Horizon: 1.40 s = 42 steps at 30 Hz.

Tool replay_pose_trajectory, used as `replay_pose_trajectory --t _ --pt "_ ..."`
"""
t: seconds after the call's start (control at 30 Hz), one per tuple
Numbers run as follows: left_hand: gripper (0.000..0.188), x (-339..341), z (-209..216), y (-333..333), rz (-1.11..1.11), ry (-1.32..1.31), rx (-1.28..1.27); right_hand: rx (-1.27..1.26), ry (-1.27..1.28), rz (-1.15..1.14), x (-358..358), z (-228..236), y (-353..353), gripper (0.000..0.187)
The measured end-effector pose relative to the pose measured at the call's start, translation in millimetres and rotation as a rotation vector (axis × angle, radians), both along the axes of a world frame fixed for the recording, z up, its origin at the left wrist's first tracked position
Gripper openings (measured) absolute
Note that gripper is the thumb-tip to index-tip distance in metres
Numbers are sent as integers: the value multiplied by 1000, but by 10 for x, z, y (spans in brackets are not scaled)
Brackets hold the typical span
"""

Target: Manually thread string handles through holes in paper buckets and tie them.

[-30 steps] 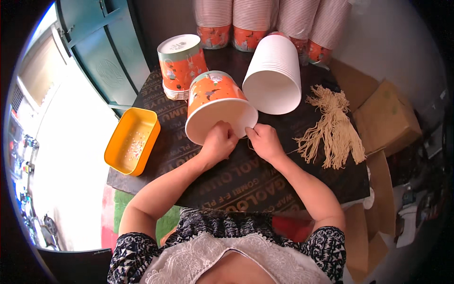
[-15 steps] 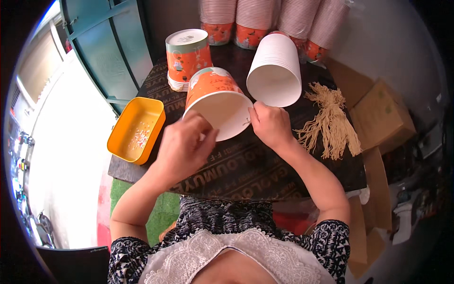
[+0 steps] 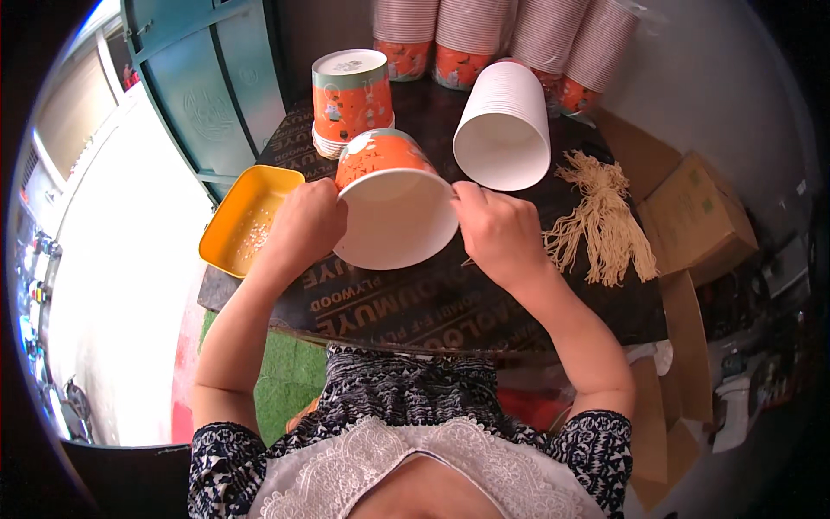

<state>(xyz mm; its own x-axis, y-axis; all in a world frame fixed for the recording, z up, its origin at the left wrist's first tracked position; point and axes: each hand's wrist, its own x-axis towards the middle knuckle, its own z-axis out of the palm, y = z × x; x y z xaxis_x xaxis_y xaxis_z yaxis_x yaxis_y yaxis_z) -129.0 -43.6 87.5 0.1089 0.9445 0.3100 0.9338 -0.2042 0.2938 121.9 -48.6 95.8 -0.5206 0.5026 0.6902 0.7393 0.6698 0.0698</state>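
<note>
An orange paper bucket (image 3: 396, 221) with a white inside lies tilted over the dark tabletop, its open mouth facing me. At the left of its rim, my left hand (image 3: 313, 223) is closed on the edge. My right hand (image 3: 501, 232) pinches the opposite side of the rim, and a short end of string shows just below its fingers. Whatever else the fingertips hold is hidden. Just behind, an upside-down stack of orange buckets (image 3: 352, 99) stands upright. A nested stack of white buckets (image 3: 503, 130) lies on its side behind my right hand.
Left of my left hand sits a yellow tray (image 3: 232, 227) with small pale bits. Beige strings (image 3: 605, 221) lie in a bundle at the right. Tall wrapped bucket stacks (image 3: 471, 35) line the back. A cardboard box (image 3: 702, 216) stands beyond the table's right edge.
My left hand has moved left and up from the front of the mouth to the rim's left side and closed there. The bucket's mouth has turned more squarely toward me.
</note>
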Motion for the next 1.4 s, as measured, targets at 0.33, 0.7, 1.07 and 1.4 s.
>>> replay_pose_trajectory --t 0.33,0.7,1.07,1.4 --pt "31 279 -173 -51 -7 -1223 -111 -248 356 38 56 -363 -442 7" --pt "30 665 -244 -355 -357 -1998 -286 -357 324 -32 -175 -719 -461 10" --pt "26 700 -352 -657 -196 -2023 -298 -975 1496 353 -233 -882 -391 24" --pt "28 654 -579 -665 -196 -2058 -404 -1037 2046 768 -158 -813 -373 18"
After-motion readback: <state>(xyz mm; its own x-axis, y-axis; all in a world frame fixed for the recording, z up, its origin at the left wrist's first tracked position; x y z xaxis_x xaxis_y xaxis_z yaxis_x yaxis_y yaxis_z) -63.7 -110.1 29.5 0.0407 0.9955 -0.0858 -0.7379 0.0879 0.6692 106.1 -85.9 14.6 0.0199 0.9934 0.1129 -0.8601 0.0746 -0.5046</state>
